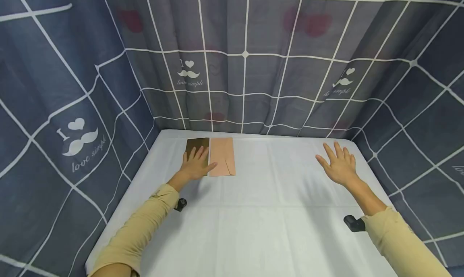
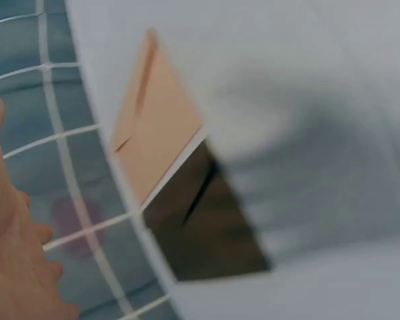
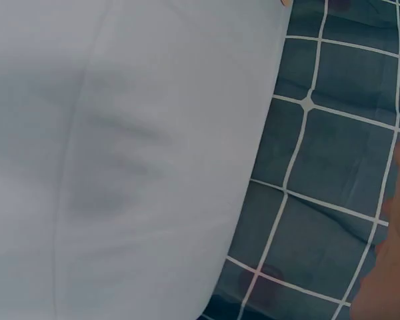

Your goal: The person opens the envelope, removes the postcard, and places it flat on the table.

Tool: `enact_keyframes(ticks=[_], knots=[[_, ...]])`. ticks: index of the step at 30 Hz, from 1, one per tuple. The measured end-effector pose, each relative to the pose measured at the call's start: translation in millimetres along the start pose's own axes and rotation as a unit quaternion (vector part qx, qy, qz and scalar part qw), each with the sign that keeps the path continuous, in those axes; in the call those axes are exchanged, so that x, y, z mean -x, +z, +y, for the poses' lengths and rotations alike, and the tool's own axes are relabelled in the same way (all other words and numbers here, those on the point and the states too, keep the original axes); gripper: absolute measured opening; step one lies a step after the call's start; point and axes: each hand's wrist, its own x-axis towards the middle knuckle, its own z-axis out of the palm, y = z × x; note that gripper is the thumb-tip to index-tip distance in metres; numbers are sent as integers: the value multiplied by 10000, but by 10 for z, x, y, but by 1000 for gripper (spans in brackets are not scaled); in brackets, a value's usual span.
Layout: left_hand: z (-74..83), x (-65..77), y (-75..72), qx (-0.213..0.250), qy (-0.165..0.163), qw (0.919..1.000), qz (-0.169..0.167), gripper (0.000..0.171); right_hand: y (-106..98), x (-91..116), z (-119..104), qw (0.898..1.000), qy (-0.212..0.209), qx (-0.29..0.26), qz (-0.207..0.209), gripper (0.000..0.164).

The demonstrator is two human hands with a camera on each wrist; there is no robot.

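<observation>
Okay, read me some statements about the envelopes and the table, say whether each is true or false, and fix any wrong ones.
1. The pink envelope lies beside the brown envelope. True.
2. The right grip is holding an envelope. False: it is empty, fingers spread.
3. In the head view, the left grip hides part of the brown envelope. True.
4. Both envelopes lie at the table's near edge. False: they lie near its far edge.

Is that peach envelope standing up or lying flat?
Lying flat. The head view shows the peach envelope with its broad face up on the white table.
</observation>
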Motion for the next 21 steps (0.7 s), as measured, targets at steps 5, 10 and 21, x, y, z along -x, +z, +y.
enact_keyframes(ticks=[5,10,21], knots=[[80,-204,445,-32,121,9996,-238,72,114,76,67,10000,89,27,-17,73],[97,-215,894,-396,234,9979,-450,69,329,145,100,10000,93,-6,-30,72],[746,333,1337,-750,1480,9845,-564,74,953,241,138,9994,144,-176,-274,66]])
